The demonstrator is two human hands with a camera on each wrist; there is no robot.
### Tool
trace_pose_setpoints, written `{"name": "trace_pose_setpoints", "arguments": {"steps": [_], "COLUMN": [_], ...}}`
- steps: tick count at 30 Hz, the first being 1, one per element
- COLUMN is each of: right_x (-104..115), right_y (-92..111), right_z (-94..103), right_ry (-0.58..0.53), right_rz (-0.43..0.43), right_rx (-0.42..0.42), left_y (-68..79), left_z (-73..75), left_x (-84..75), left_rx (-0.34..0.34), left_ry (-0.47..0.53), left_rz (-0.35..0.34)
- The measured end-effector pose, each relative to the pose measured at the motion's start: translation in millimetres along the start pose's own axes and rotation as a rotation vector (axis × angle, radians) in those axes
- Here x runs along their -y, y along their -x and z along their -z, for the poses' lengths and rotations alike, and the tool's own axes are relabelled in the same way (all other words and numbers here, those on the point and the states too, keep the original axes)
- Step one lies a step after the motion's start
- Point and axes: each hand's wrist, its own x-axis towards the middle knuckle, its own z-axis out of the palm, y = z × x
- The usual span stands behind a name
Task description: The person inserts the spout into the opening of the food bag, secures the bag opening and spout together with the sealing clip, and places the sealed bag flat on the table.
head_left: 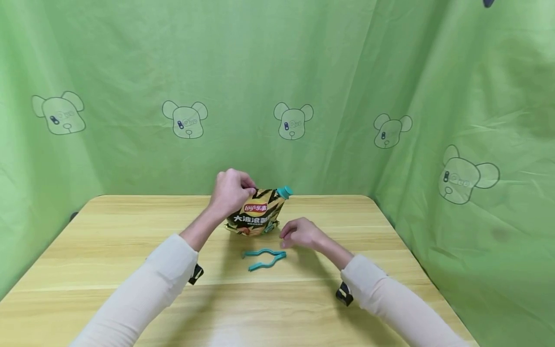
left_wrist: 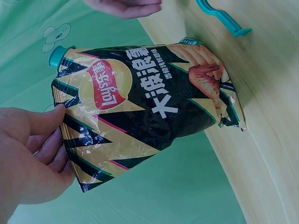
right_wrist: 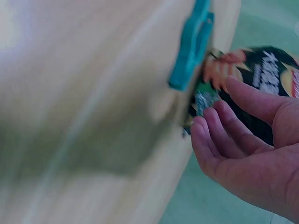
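A black and gold Lay's chip bag [head_left: 256,220] stands on the table, with a teal spout [head_left: 284,192] at its upper right corner. My left hand [head_left: 231,193] pinches the bag's top edge between thumb and fingers, which shows closely in the left wrist view, where the bag [left_wrist: 154,102] leans sideways. In front of the bag lies a teal bag clip [head_left: 282,255], its two arms spread apart. Just right of the bag's lower corner hovers my right hand [head_left: 303,233], fingers loosely bent and nothing between them. In the right wrist view it overlaps the bag near the clip [right_wrist: 189,51].
A light wooden table [head_left: 130,226] spreads under everything. Behind it and along the right side hangs a green curtain [head_left: 243,58] printed with bear heads. Black wrist cameras [head_left: 344,294] hang below both sleeves.
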Motion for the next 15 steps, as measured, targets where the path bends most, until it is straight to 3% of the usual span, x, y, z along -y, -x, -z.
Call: {"name": "trace_pose_setpoints", "arguments": {"steps": [8,15], "right_x": [-2.9,-4.0], "right_y": [0.6,1.4], "right_z": [-25.7,-37.0], "right_ry": [-0.052,-0.025], "right_rz": [0.019,0.019], "right_rx": [0.002,0.019], "left_y": [-0.6,-1.2], "left_z": [-0.3,-0.5], "left_x": [0.2,0.4], "left_rx": [0.003,-0.001], "left_ry": [-0.004,-0.013], "left_rz": [0.002,0.004]}}
